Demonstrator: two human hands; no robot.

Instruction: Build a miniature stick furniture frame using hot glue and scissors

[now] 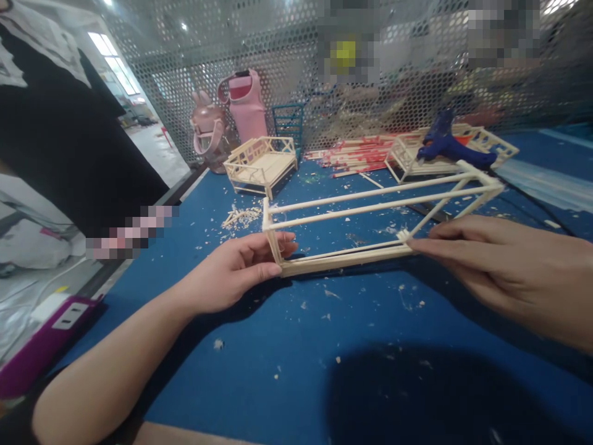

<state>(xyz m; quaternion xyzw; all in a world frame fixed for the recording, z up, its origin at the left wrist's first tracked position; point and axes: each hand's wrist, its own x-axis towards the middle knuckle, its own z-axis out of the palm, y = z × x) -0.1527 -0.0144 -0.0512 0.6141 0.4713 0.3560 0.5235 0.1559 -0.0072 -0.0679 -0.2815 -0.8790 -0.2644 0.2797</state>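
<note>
The left hand (231, 272) grasps the lower left corner of a pale stick frame (343, 261), and across from it the right hand (514, 266) has its fingers pinching the lower right corner. The frame is upright over the blue counter (259, 383), whether touching I can't tell from here; beyond it sits a little stick bench (273, 168), well apart from a blue glue gun (456, 145).
</note>
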